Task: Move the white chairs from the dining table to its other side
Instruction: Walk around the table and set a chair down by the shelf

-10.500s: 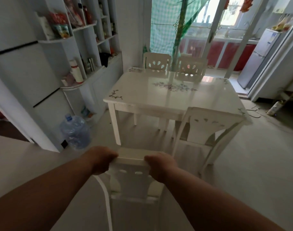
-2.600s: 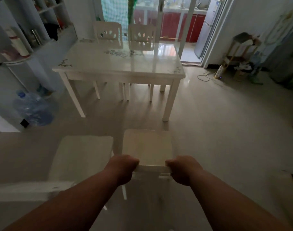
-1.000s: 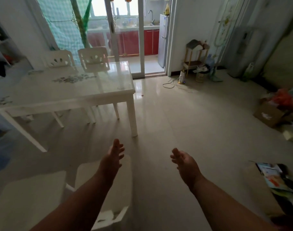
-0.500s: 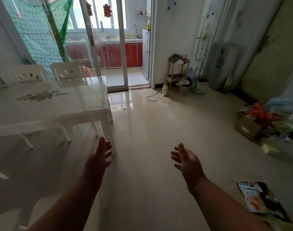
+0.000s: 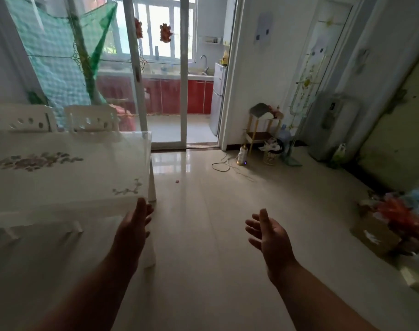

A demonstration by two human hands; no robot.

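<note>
hands empty, spread | white chairs beyond table

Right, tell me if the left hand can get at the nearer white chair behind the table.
Probably not from here: the left hand is open at the table near corner; the chair stands across it.

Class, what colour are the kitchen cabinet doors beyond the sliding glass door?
Red kitchen cabinet doors, clearest in the head view.

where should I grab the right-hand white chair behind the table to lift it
Grip the top rail of the right-hand chair with both hands, coming from behind its back. Only the backrest clears the table; the seat is hidden under it.
</note>
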